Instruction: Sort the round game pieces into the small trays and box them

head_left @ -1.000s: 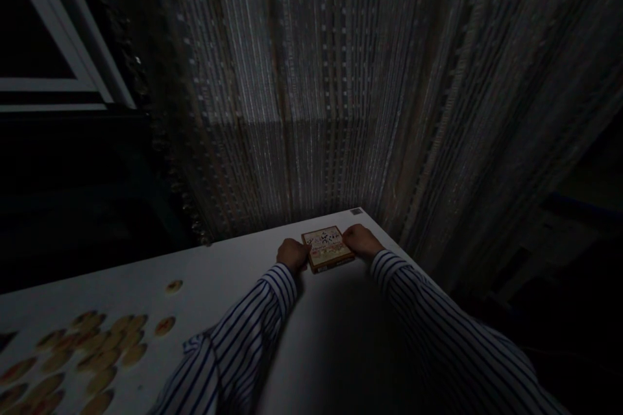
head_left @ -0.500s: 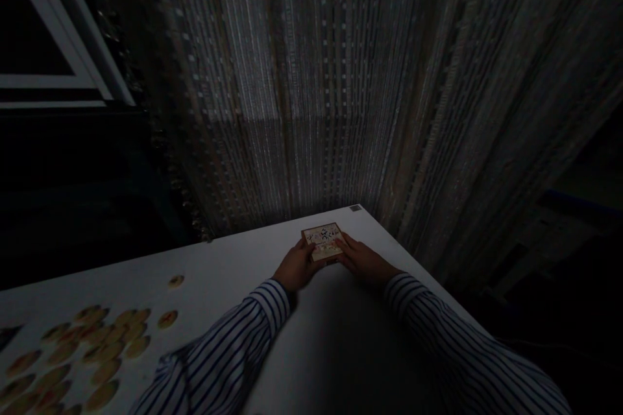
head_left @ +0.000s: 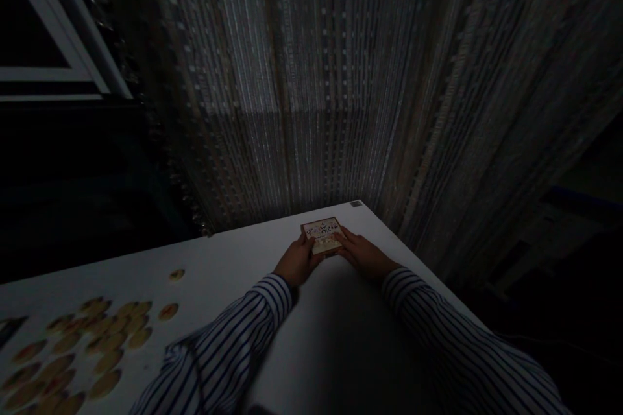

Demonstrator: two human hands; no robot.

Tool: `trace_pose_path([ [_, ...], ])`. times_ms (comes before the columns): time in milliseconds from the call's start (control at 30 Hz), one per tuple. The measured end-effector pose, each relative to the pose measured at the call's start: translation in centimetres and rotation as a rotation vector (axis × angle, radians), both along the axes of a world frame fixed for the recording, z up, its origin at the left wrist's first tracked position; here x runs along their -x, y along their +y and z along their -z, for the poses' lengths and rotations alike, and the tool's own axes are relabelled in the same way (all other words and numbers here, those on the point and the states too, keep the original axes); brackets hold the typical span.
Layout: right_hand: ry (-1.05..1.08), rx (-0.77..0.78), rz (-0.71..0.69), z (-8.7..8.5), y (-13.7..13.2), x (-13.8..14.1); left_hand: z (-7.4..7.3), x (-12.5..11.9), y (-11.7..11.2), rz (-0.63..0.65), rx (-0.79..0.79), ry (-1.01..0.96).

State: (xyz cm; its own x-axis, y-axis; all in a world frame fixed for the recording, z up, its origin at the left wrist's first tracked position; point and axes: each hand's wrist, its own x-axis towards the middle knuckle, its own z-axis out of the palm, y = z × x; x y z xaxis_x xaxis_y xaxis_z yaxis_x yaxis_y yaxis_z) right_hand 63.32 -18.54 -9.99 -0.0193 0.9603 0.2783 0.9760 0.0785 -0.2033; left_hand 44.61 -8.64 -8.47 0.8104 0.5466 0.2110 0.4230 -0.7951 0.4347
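Note:
A small square wooden box with a printed lid lies near the far right corner of a white table. My left hand grips its near left edge with the fingers curled on it. My right hand lies against its near right edge, fingers on the lid's side. Both arms wear striped sleeves. The scene is dim.
Several round yellow game discs lie scattered at the table's near left. A beaded string curtain hangs just behind the table. A white window frame is at the upper left. Dark floor drops off to the right of the table edge.
Both hands slid from the box's far sides back to its near edge. The box sits slightly farther toward the table's corner.

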Motion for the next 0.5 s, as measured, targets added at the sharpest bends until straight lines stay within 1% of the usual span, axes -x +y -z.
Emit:
trace_pose_path([
  [133, -0.027, -0.001, 0.012, -0.04, 0.06, 0.19, 0.25, -0.16, -0.01, -0.002, -0.075, 0.047],
  [267, -0.057, -0.01, 0.035, 0.16, 0.02, 0.25, 0.34, -0.17, -0.16, -0.012, -0.112, 0.109],
  [400, -0.065, -0.015, 0.038, 0.01, -0.05, 0.29, 0.37, -0.11, -0.11, -0.016, -0.113, 0.126],
  [500, -0.053, -0.017, 0.013, -0.36, -0.08, 0.37, 0.41, -0.12, 0.01, -0.019, -0.085, 0.114],
])
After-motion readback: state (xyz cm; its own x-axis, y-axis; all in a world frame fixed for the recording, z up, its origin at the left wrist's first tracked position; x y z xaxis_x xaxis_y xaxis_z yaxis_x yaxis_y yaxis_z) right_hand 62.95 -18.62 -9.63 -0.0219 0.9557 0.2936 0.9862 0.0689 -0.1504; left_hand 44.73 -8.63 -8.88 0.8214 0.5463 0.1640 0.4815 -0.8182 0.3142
